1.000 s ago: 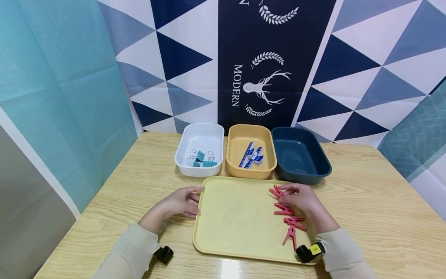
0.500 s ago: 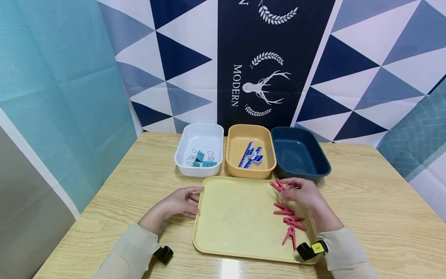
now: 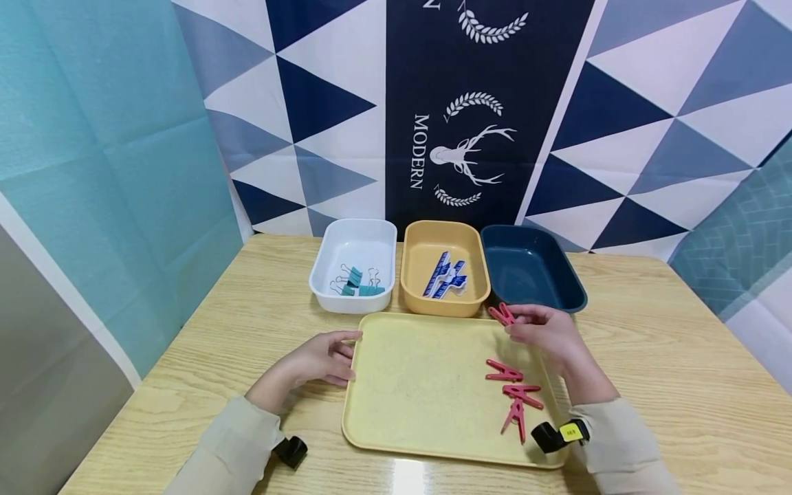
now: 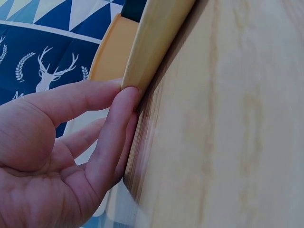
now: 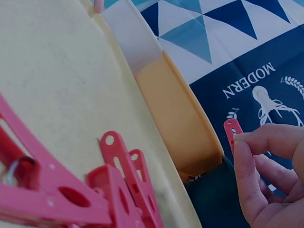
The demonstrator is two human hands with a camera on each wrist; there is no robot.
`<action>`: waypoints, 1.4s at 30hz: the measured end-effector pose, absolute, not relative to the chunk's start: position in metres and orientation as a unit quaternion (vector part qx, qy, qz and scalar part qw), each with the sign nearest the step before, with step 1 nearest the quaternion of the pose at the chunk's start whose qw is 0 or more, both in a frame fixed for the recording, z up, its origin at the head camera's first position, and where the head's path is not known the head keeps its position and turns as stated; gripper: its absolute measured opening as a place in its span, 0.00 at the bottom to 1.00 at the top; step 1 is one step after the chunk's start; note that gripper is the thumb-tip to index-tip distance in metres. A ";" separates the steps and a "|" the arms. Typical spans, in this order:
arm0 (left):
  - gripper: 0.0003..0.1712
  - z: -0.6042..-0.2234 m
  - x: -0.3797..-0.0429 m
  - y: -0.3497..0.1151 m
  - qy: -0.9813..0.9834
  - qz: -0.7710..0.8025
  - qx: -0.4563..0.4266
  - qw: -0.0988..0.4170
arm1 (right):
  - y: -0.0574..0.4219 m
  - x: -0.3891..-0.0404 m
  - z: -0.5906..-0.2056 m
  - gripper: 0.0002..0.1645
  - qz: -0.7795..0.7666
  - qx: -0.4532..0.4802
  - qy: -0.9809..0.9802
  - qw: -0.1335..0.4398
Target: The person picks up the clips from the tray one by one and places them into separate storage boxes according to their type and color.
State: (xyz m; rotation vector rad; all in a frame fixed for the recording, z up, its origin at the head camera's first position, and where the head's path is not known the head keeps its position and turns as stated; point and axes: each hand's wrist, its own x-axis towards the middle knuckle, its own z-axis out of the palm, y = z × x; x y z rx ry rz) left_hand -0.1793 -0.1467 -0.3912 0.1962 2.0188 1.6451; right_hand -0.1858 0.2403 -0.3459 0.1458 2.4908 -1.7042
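Observation:
My right hand point(image 3: 547, 335) pinches a red clothespin point(image 3: 502, 314) between thumb and fingertips. It is over the tray's far right corner, in front of the dark blue bin point(image 3: 532, 268); in the right wrist view the clothespin point(image 5: 232, 130) is partly hidden by the fingers. Three more red clothespins point(image 3: 522, 395) lie in a row on the right side of the pale yellow tray point(image 3: 427, 385). At the tray's left edge my left hand point(image 3: 318, 359) holds the rim with thumb and fingertips, which the left wrist view shows close up at the tray rim point(image 4: 154, 38).
Left of the blue bin stand an orange-yellow bin point(image 3: 445, 237) with blue-and-white clips point(image 3: 445, 276) and a white bin point(image 3: 361, 237) with several teal binder clips point(image 3: 365, 285). All three bins line the wooden table point(image 3: 260, 295) behind the tray, before a patterned cloth point(image 3: 334, 117).
My right hand has lifted the red clothespin from the tray's far right part and carried it away from me, toward the dark blue bin. My left hand has stayed at the rim.

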 end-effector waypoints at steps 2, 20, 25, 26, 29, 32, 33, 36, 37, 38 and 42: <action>0.43 -0.391 -0.179 -0.147 0.745 0.608 0.072 0.263 | 0.242 -0.187 -0.345 0.29 -0.576 0.049 0.814 0.055; 0.43 -0.392 -0.181 -0.147 0.743 0.609 0.073 0.267 | 0.255 -0.199 -0.337 0.34 -0.596 0.066 0.800 -0.012; 0.43 -0.391 -0.181 -0.146 0.747 0.605 0.072 0.266 | 0.259 -0.204 -0.337 0.32 -0.629 0.075 0.773 -0.029; 0.43 -0.391 -0.181 -0.146 0.747 0.606 0.072 0.266 | 0.259 -0.204 -0.336 0.32 -0.635 0.078 0.768 -0.030; 0.43 -0.391 -0.181 -0.146 0.746 0.607 0.071 0.266 | 0.261 -0.206 -0.336 0.31 -0.648 0.085 0.756 -0.032; 0.42 -0.391 -0.181 -0.146 0.745 0.608 0.069 0.266 | 0.261 -0.208 -0.336 0.30 -0.652 0.100 0.751 -0.033; 0.42 -0.391 -0.181 -0.146 0.745 0.608 0.069 0.265 | 0.262 -0.209 -0.336 0.29 -0.651 0.106 0.751 -0.034; 0.43 -0.391 -0.181 -0.146 0.746 0.607 0.068 0.265 | 0.262 -0.211 -0.335 0.28 -0.654 0.120 0.746 -0.038; 0.43 -0.390 -0.180 -0.146 0.747 0.606 0.067 0.265 | 0.262 -0.212 -0.335 0.27 -0.655 0.124 0.744 -0.040; 0.43 -0.390 -0.180 -0.146 0.748 0.605 0.068 0.265 | 0.263 -0.213 -0.335 0.26 -0.656 0.126 0.743 -0.041; 0.43 -0.390 -0.180 -0.146 0.750 0.602 0.070 0.265 | 0.264 -0.217 -0.334 0.25 -0.674 0.137 0.724 -0.042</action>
